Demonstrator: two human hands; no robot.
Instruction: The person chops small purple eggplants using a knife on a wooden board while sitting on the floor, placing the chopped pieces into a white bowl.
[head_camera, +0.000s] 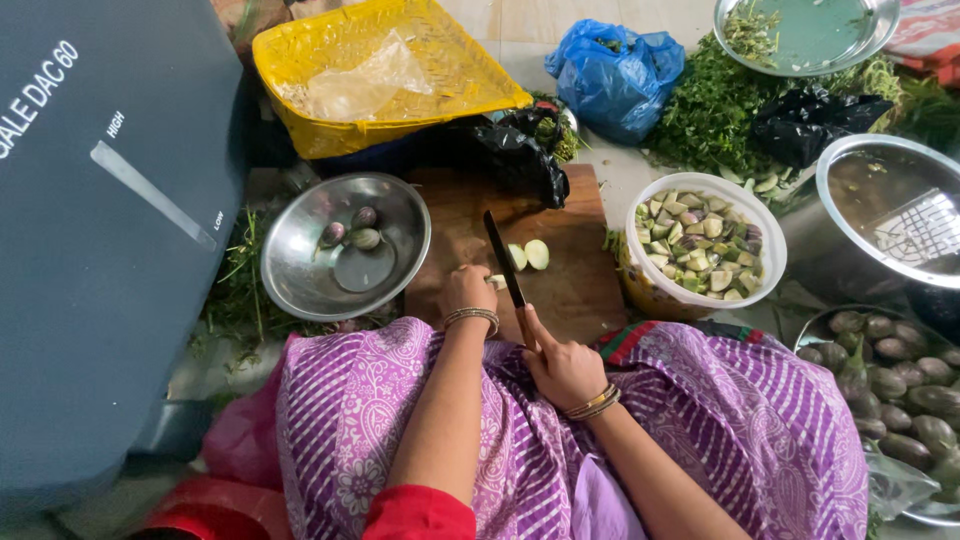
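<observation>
Two cut eggplant pieces (528, 255) lie on the cutting board (570, 270). My right hand (562, 366) has its grip closed on the knife (504, 262); my left hand (466, 290) pins another piece. Right of the board, the white bowl (765, 250) is nearly full; left of it, three remain in the steel bowl (300, 260).

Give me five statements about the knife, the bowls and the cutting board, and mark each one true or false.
1. The right hand grips the dark-bladed knife over the brown wooden cutting board. True.
2. The round steel bowl left of the board is heaped with chopped pieces. False: it holds only a few small whole brinjals.
3. The white plastic bowl right of the board holds chopped brinjal pieces. True.
4. The left hand rests in the yellow plastic basket. False: it presses a pale vegetable piece on the board.
5. Two cut pale pieces lie on the board beside the blade. True.
</observation>
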